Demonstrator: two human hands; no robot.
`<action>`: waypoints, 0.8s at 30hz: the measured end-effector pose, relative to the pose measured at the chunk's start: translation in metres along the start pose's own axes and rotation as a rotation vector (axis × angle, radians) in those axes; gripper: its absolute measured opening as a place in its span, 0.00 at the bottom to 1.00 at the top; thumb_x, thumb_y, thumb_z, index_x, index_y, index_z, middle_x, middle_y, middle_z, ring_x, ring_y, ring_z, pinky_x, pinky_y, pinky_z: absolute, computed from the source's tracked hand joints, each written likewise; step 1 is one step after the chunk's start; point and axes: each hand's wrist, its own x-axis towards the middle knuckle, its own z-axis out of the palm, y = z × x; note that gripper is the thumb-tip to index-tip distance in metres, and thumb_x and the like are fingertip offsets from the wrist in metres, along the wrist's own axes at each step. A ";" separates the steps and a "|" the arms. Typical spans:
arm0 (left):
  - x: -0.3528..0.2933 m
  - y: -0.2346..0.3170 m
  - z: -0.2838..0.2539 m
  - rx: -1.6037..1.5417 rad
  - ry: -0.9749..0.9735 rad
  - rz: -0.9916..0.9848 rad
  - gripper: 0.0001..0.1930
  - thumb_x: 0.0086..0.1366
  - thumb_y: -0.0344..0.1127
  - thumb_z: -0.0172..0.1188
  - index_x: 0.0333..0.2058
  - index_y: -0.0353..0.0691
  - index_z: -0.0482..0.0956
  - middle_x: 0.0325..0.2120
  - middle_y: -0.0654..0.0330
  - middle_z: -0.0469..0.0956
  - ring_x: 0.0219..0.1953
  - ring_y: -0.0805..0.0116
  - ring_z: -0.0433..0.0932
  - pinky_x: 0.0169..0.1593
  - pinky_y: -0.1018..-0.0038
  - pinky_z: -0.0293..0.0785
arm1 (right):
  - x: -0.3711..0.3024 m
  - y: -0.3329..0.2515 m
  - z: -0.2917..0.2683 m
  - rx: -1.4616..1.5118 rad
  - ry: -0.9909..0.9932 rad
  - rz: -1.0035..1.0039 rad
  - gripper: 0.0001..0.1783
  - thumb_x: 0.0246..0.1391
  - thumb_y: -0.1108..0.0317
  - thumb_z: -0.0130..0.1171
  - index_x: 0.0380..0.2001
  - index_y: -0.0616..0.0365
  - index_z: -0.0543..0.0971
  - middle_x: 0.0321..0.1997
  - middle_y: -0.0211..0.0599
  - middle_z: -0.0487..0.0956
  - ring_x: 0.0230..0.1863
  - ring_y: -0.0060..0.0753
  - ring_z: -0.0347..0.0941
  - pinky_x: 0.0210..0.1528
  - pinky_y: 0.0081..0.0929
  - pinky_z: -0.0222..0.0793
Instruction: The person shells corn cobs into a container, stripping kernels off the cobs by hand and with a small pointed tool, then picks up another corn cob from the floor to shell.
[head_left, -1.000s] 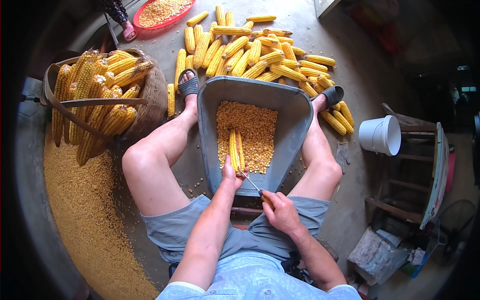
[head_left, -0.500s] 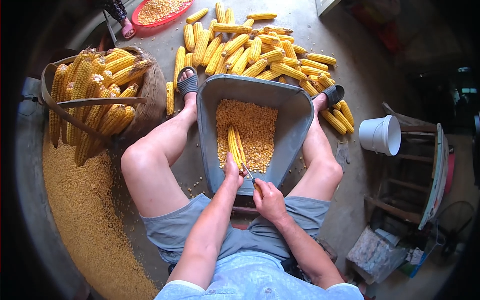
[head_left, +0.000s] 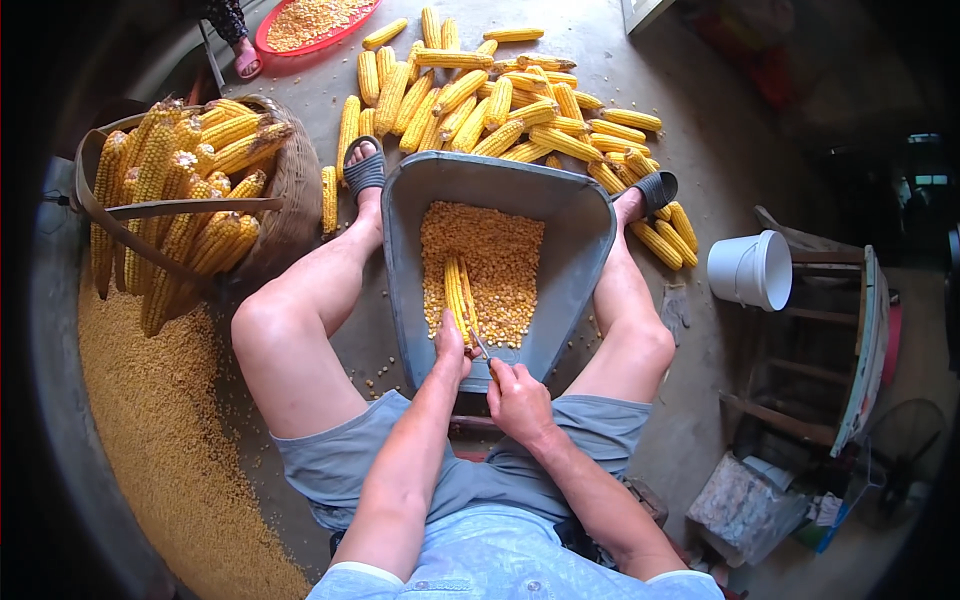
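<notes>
My left hand (head_left: 452, 347) is closed around the lower end of a yellow ear of corn (head_left: 456, 288), which points away from me over a grey barrow-shaped tub (head_left: 577, 285). Dark gaps run lengthwise along the ear where kernels are gone. In my right hand (head_left: 521, 402) is a screwdriver (head_left: 482, 348); its thin metal shaft reaches the ear's near end beside my left fingers, and most of its handle is hidden in my grip. Loose kernels (head_left: 508, 255) cover the bottom of the tub, which stands between my legs.
Beyond the tub lies a heap of corn ears (head_left: 490, 100). A wicker basket (head_left: 298, 190) full of ears stands at left, above spilled kernels (head_left: 160, 420). At right are a white bucket (head_left: 735, 270) and a wooden frame (head_left: 800, 425). A person's foot (head_left: 246, 60) shows near a red tray (head_left: 330, 47).
The whole view has shifted slightly, so everything sits a little further left. The screwdriver has moved slightly against the ear; both hands keep their grips.
</notes>
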 end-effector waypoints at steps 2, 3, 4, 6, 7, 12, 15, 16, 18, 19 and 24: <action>0.001 0.001 0.004 0.017 0.051 -0.039 0.24 0.69 0.61 0.39 0.40 0.47 0.72 0.25 0.61 0.75 0.19 0.66 0.74 0.14 0.73 0.65 | 0.002 0.004 0.002 0.000 0.016 -0.008 0.16 0.51 0.68 0.58 0.45 0.56 0.76 0.31 0.46 0.77 0.29 0.50 0.77 0.32 0.42 0.76; 0.002 0.000 0.003 0.022 0.050 -0.041 0.24 0.69 0.61 0.39 0.40 0.47 0.72 0.25 0.61 0.75 0.19 0.66 0.74 0.14 0.73 0.65 | 0.002 0.005 0.005 0.010 0.016 0.010 0.16 0.51 0.68 0.58 0.45 0.57 0.76 0.32 0.48 0.77 0.30 0.51 0.77 0.33 0.44 0.76; 0.000 0.000 0.001 0.024 0.028 -0.019 0.24 0.68 0.61 0.39 0.40 0.46 0.72 0.25 0.61 0.75 0.19 0.66 0.74 0.16 0.72 0.66 | 0.004 0.005 0.009 0.022 0.015 0.025 0.16 0.51 0.68 0.57 0.45 0.57 0.76 0.32 0.49 0.77 0.31 0.53 0.77 0.34 0.45 0.75; 0.009 -0.009 -0.010 0.026 0.018 0.028 0.24 0.68 0.61 0.39 0.40 0.46 0.72 0.24 0.61 0.74 0.20 0.66 0.74 0.17 0.70 0.67 | 0.025 0.000 0.030 0.021 0.006 0.062 0.15 0.52 0.68 0.56 0.44 0.58 0.76 0.33 0.52 0.77 0.31 0.55 0.77 0.35 0.47 0.75; 0.017 -0.031 -0.019 0.022 0.095 0.023 0.24 0.68 0.61 0.39 0.40 0.46 0.72 0.24 0.61 0.74 0.20 0.65 0.73 0.18 0.69 0.67 | 0.038 -0.002 0.043 0.013 -0.008 0.106 0.14 0.52 0.68 0.55 0.43 0.59 0.75 0.33 0.54 0.77 0.32 0.58 0.77 0.36 0.49 0.74; -0.021 -0.033 0.015 -0.066 -0.134 -0.122 0.26 0.68 0.63 0.37 0.40 0.46 0.72 0.23 0.61 0.73 0.18 0.66 0.72 0.17 0.71 0.63 | 0.130 0.054 0.036 -0.069 -0.097 0.206 0.14 0.49 0.64 0.55 0.34 0.64 0.78 0.28 0.57 0.79 0.34 0.59 0.78 0.41 0.48 0.75; -0.009 -0.003 0.007 -0.163 -0.131 -0.125 0.27 0.70 0.61 0.32 0.43 0.46 0.72 0.24 0.60 0.75 0.19 0.67 0.72 0.17 0.76 0.64 | 0.114 0.050 0.012 0.004 -0.049 0.092 0.14 0.50 0.65 0.55 0.36 0.64 0.78 0.28 0.57 0.79 0.34 0.59 0.77 0.41 0.47 0.74; -0.009 0.000 0.007 -0.176 -0.097 -0.115 0.28 0.70 0.62 0.32 0.43 0.46 0.72 0.25 0.58 0.75 0.19 0.67 0.72 0.17 0.76 0.64 | 0.104 0.050 0.005 0.024 -0.019 0.067 0.14 0.51 0.66 0.55 0.37 0.64 0.78 0.29 0.57 0.79 0.34 0.59 0.77 0.41 0.46 0.74; -0.005 0.005 -0.001 -0.194 -0.103 -0.134 0.29 0.69 0.63 0.34 0.44 0.44 0.72 0.25 0.58 0.75 0.19 0.66 0.73 0.17 0.74 0.66 | 0.085 0.041 -0.010 0.042 0.016 0.046 0.13 0.52 0.68 0.55 0.39 0.64 0.77 0.29 0.57 0.79 0.35 0.58 0.77 0.41 0.44 0.73; -0.003 0.004 -0.003 -0.196 -0.101 -0.138 0.29 0.69 0.63 0.34 0.44 0.44 0.72 0.25 0.58 0.75 0.19 0.66 0.73 0.17 0.74 0.66 | 0.074 0.035 -0.018 0.100 0.016 0.015 0.13 0.52 0.69 0.55 0.40 0.64 0.77 0.31 0.57 0.79 0.36 0.58 0.76 0.41 0.45 0.73; -0.005 -0.004 0.002 -0.180 -0.093 -0.092 0.30 0.66 0.67 0.37 0.44 0.47 0.72 0.27 0.59 0.77 0.21 0.67 0.75 0.18 0.75 0.67 | 0.020 0.010 -0.037 0.145 0.005 -0.067 0.15 0.53 0.69 0.57 0.44 0.60 0.76 0.31 0.53 0.77 0.33 0.55 0.76 0.38 0.43 0.74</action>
